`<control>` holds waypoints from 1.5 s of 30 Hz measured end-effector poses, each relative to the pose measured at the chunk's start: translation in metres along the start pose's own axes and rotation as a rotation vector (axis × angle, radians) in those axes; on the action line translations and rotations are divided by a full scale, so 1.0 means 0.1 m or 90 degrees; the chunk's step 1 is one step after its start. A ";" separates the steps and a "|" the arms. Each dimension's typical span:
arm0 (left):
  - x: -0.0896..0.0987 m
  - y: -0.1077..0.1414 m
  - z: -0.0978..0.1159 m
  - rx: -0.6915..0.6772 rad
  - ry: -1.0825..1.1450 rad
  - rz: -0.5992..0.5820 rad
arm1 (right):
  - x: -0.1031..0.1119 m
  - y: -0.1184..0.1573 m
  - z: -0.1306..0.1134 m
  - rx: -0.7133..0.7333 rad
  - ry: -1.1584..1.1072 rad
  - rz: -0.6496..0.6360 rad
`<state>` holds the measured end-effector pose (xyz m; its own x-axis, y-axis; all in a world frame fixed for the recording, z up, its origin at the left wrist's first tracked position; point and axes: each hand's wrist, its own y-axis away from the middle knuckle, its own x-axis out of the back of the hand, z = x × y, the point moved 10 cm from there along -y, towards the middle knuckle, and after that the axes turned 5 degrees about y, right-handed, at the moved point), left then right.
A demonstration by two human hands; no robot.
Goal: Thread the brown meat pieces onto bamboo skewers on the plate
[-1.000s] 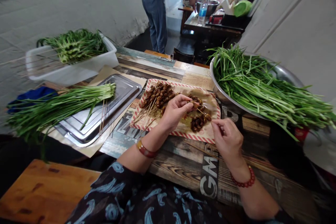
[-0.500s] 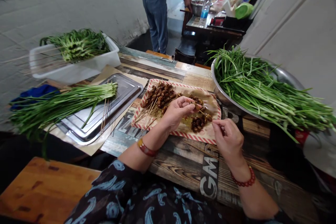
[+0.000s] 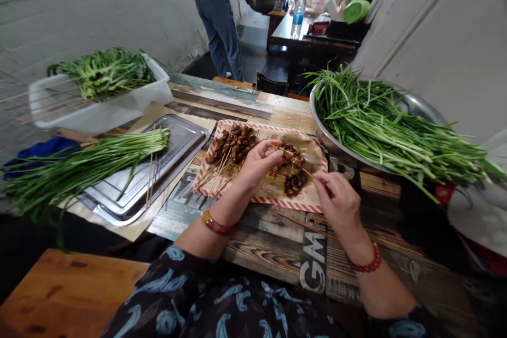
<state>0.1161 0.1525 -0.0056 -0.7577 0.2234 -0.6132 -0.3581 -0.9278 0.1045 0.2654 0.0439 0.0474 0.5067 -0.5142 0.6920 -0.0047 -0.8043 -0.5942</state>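
Observation:
Over a paper-lined tray with a red-and-white striped edge (image 3: 283, 202), my left hand (image 3: 255, 166) pinches a glossy dark-brown food piece (image 3: 282, 154). My right hand (image 3: 339, 202) is closed on the rear end of a thin bamboo skewer (image 3: 308, 172), whose front reaches toward the pieces at my left fingertips. What kind of food it is, I cannot make out. Loose brown pieces (image 3: 293, 184) lie in the tray below my hands. At its left side, finished skewers of the same food (image 3: 237, 142) are piled with their sticks toward me.
A steel bowl (image 3: 315, 108) heaped with green chives (image 3: 400, 132) stands right. Left, more chives (image 3: 106, 156) and a few skewers rest on a metal tray (image 3: 137, 190); behind is a white bin (image 3: 106, 111) of skewered greens. A person (image 3: 217, 10) stands beyond, holding a metal bowl (image 3: 263, 0).
My right hand has drawn slightly back from the left, and more of the skewer shows between them. The person behind has moved the metal bowl left, off the far table. The view has shifted a little.

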 end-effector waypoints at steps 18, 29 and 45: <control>-0.17 0.11 -0.40 0.149 0.018 -0.069 | 0.04 -0.01 -0.05 -0.020 -0.029 0.023; -0.18 0.11 -0.17 0.076 -0.019 -0.059 | 0.05 -0.02 -0.07 -0.007 -0.045 0.028; -0.10 0.04 -0.18 0.051 -0.049 -0.049 | 0.05 -0.02 0.01 -0.032 -0.027 0.019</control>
<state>0.1320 0.1411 -0.0126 -0.7648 0.3186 -0.5600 -0.4572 -0.8808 0.1232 0.2689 0.0431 0.0512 0.5423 -0.5264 0.6549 -0.0637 -0.8030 -0.5926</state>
